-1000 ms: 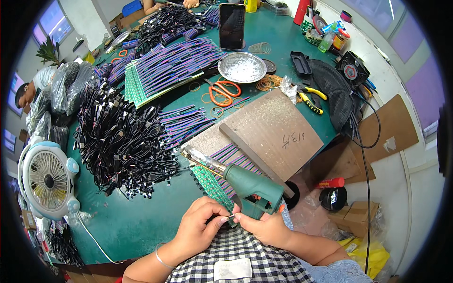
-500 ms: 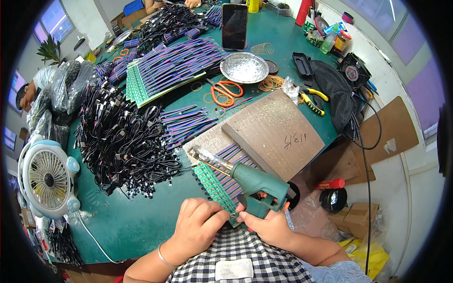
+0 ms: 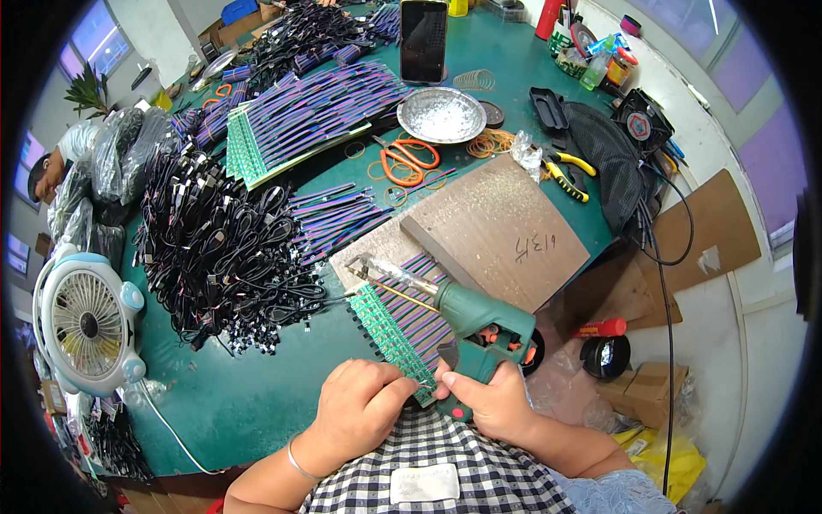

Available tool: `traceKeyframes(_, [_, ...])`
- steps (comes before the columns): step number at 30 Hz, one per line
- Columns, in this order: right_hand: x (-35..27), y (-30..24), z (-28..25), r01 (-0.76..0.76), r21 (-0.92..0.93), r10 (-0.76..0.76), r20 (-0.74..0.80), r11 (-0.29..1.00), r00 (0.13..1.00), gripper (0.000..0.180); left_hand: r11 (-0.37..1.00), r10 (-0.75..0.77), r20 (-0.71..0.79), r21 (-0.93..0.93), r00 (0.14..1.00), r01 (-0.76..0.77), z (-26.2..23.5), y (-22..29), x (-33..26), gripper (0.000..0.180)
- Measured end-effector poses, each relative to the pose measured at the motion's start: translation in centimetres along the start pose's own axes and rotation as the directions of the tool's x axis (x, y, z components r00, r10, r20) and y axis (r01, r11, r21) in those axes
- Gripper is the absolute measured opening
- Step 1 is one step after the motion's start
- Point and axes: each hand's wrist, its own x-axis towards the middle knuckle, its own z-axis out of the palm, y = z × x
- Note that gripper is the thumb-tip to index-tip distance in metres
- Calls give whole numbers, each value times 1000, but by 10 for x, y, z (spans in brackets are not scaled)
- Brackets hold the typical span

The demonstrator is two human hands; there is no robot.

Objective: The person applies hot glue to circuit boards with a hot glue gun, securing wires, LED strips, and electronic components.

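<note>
Gun [image 3: 479, 321] lower (nozzle tip unclear)

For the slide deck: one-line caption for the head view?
Right hand grips a green soldering gun; left hand pinches the green circuit-board strip.

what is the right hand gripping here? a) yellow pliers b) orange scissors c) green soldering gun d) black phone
c: the right hand is wrapped round the handle of the green soldering gun, whose tip points up-left over the strip of green boards, while the orange scissors, yellow pliers and black phone lie untouched farther up the table.
</note>
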Motion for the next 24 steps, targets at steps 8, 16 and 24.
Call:
traceKeyframes(8, [-3,-2,2,-62,-19,62,39,998,997,19,996,19,-1,85,1000,-19,0,1,3,20])
traceKeyframes(16, [-2,-5,7,-38,-157,37,-10,987,999,14,996,57,-35,65,998,-54,-6,1,5,32])
traceKeyframes(24, [-13,-2,-22,58,-184,-63,-19,981,998,24,942,-79,25,328,997,66,-39,-35,22,20])
